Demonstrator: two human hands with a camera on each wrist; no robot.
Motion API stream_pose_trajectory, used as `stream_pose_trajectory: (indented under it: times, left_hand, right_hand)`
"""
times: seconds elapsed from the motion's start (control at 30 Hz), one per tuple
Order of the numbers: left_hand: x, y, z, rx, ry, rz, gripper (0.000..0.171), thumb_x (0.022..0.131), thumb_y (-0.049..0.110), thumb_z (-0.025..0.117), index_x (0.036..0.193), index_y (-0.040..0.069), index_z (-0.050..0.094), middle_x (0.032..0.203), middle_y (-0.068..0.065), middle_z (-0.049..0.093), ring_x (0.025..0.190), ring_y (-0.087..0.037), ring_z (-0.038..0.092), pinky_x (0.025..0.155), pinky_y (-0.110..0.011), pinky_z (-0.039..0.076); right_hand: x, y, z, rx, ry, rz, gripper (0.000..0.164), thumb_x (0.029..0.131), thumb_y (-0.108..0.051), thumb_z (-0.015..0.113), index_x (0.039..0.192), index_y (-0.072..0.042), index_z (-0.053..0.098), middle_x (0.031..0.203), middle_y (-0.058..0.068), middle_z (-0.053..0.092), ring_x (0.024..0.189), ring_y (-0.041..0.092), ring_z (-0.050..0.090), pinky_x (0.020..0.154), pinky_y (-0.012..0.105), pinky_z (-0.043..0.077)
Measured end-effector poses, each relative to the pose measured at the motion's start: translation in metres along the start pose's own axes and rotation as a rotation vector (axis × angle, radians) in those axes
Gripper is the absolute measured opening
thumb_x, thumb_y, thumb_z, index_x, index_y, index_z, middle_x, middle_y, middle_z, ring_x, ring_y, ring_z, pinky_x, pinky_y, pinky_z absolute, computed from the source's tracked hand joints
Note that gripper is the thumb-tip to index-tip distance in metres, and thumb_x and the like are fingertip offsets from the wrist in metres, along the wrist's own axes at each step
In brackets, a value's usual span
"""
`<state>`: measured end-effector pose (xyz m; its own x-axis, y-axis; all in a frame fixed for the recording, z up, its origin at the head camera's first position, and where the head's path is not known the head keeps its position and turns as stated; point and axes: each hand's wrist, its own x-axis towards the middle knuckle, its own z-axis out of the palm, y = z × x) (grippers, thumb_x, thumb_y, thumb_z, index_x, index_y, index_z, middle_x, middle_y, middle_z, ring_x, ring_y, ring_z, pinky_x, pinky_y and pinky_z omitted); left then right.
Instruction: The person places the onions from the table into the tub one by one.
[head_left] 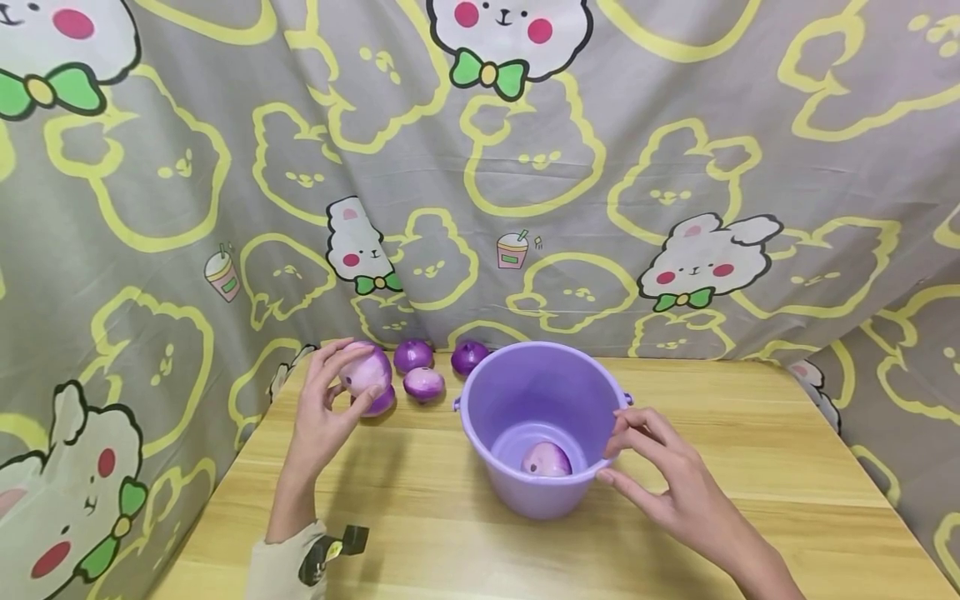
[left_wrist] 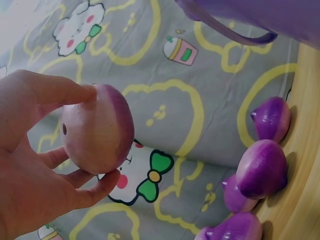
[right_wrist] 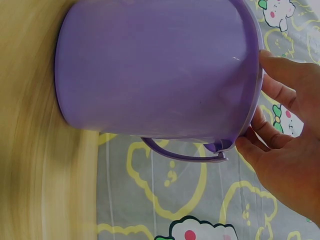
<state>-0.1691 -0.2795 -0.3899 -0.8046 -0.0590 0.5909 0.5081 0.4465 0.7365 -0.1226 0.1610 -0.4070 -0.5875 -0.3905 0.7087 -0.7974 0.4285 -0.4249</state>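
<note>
My left hand (head_left: 322,421) holds a purple onion (head_left: 367,371) between thumb and fingers, raised above the table at the left. The left wrist view shows the onion's (left_wrist: 97,130) pale side and a small dark spot on its end. Out on the right, my right hand (head_left: 675,475) pinches the rim of a purple bucket (head_left: 517,492), thumb outside and fingers over the edge. The bucket stands upright, with one onion (head_left: 546,460) on its bottom. In the right wrist view, the bucket's handle (right_wrist: 185,156) hangs down along its side.
Several more onions lie at the back left of the wooden table (head_left: 420,500), including one (head_left: 414,357) by the curtain, one (head_left: 424,384) in front of it and one (head_left: 470,358) close to the bucket. A patterned grey curtain (head_left: 555,275) hangs behind and along the sides.
</note>
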Motion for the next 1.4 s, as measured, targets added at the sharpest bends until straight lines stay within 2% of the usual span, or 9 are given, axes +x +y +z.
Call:
stream_pose_trajectory:
  times: [0.17,0.43,0.8,1.07,1.4]
  left_hand:
    - [0.0,0.005,0.002,-0.014,-0.003,0.025,0.052,0.082,-0.01,0.08,0.13,0.008,0.068,0.148,-0.012,0.046,0.122,-0.019,0.049,0.089,-0.018,0.052]
    - [-0.001,0.009,0.007,-0.029,-0.012,0.019,0.052,0.083,-0.009,0.079,0.131,0.009,0.068,0.148,-0.012,0.046,0.121,-0.02,0.05,0.089,-0.019,0.052]
    - [-0.002,0.014,0.01,-0.092,-0.021,0.042,0.052,0.084,-0.009,0.078,0.132,0.005,0.066,0.149,-0.013,0.044,0.124,-0.021,0.048,0.09,-0.02,0.05]
    - [-0.002,0.021,0.014,-0.137,-0.088,0.016,0.051,0.088,-0.004,0.077,0.135,0.008,0.064,0.151,-0.011,0.043,0.127,-0.024,0.046,0.09,-0.029,0.05]
    - [-0.004,0.026,0.02,-0.159,-0.097,0.032,0.053,0.086,-0.006,0.077,0.135,0.008,0.065,0.151,-0.01,0.042,0.129,-0.025,0.046,0.094,-0.027,0.052]
  right_hand:
    - [0.0,0.0,0.0,0.0,0.001,0.0,0.042,0.073,-0.005,0.091,0.102,-0.027,0.069,0.119,-0.003,0.059,0.123,0.018,0.054,0.112,0.021,0.036]
    - [-0.001,0.0,0.0,-0.004,0.0,0.002,0.043,0.072,-0.005,0.091,0.102,-0.028,0.069,0.119,-0.004,0.059,0.125,0.018,0.054,0.113,0.022,0.036]
    - [-0.001,-0.001,0.0,0.0,-0.006,0.013,0.044,0.072,-0.003,0.091,0.101,-0.027,0.069,0.119,-0.004,0.058,0.122,0.016,0.054,0.11,0.02,0.037]
    - [-0.001,-0.001,0.0,0.002,-0.002,0.007,0.047,0.07,-0.001,0.091,0.102,-0.026,0.069,0.119,-0.003,0.059,0.12,0.016,0.055,0.109,0.019,0.038]
    - [-0.001,0.0,0.0,-0.003,-0.001,0.001,0.044,0.071,-0.004,0.091,0.102,-0.027,0.069,0.119,-0.004,0.059,0.123,0.017,0.054,0.111,0.021,0.037]
